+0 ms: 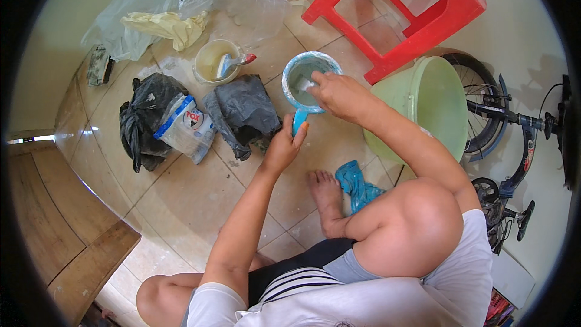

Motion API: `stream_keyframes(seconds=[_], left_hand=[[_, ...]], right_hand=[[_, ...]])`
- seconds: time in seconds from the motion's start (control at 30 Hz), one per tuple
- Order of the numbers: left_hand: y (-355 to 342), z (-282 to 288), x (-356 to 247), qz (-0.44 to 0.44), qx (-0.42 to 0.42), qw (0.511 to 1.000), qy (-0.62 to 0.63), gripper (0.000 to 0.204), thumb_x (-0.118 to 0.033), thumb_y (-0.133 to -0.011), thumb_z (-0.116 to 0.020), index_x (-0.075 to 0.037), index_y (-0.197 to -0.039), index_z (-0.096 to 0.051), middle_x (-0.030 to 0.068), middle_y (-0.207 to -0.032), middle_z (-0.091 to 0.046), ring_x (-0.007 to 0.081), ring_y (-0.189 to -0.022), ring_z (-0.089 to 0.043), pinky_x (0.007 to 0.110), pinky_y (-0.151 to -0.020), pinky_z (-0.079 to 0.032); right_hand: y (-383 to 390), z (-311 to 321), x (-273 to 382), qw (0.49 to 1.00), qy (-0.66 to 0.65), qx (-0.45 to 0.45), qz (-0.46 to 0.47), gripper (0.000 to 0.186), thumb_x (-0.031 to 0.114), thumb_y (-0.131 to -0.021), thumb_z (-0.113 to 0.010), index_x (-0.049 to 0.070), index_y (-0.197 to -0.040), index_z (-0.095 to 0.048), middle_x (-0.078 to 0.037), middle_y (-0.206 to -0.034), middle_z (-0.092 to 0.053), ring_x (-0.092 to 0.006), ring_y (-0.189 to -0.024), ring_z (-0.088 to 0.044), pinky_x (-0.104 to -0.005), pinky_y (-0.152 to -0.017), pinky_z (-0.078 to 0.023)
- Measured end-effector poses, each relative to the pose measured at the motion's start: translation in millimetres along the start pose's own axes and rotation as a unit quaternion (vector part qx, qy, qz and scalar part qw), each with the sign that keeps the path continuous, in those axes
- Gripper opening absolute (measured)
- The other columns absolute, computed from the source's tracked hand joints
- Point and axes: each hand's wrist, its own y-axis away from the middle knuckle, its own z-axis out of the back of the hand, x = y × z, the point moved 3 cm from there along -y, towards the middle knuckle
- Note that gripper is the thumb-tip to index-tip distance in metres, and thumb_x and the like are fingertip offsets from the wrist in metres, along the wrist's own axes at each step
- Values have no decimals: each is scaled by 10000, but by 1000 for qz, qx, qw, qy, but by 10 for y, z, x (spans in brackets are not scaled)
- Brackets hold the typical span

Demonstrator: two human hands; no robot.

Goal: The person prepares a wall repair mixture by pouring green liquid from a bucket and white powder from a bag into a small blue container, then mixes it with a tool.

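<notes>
My left hand (282, 150) is closed around the handle of a light-blue water dipper (311, 56). Greyish-white material coats the dipper's rim and inside. Over its right edge reaches my right hand (338, 93), fingers pinched on a small whitish thing (305, 84) inside; its kind I cannot make out. Left of the dipper stands a cream tub (200, 60) with a red-handled, white-smeared brush (229, 64) leaning in it. Near my left hand lie a crumpled dark-grey plastic bag (245, 106) and an opened blue-and-white packet (187, 130).
A red plastic stool (387, 63), a pale-green bucket (417, 106) and a bicycle (511, 115) stand to the right. A blue cloth or bag (358, 186) lies beside my foot. Clear plastic sheets (233, 7) and a black bag (148, 115) occupy the left; wooden furniture (66, 224) is lower left.
</notes>
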Motion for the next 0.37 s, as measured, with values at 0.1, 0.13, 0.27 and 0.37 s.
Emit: stream_keyframes(seconds=[0.1,0.13,0.27,0.37], left_hand=[[-1,17,9,14,5,1000,-8,377,-369,-1027,-533,-59,-1226,-451,253,-903,-635,474,-888,-640,470,-730,-493],[-7,2,2,17,9,1000,-13,376,-366,-1027,-535,-56,-1223,-452,254,-900,-635,473,-889,-641,469,-729,-493],[-9,-38,-24,-13,0,1000,-5,393,-368,-1025,-538,-55,-1242,-441,257,-910,-638,471,-893,-645,476,-739,-494],[-7,-35,9,10,10,1000,-9,425,-373,-1024,-541,-68,-1297,-424,257,-951,-643,458,-900,-654,482,-747,-494]], right_hand=[[58,114,-11,998,-6,61,6,210,124,-839,-667,44,-1029,-709,-147,-1008,-587,-348,-928,-632,-482,-776,-520],[94,173,-67,998,4,62,-6,206,129,-843,-668,46,-1026,-711,-147,-1009,-588,-348,-926,-632,-481,-777,-520],[45,219,-229,999,5,-8,-31,203,161,-861,-669,59,-1027,-726,-151,-1022,-594,-341,-932,-636,-481,-782,-517],[-23,155,-217,998,6,30,-61,230,167,-861,-684,72,-1065,-729,-165,-1066,-605,-333,-986,-639,-470,-806,-519]])
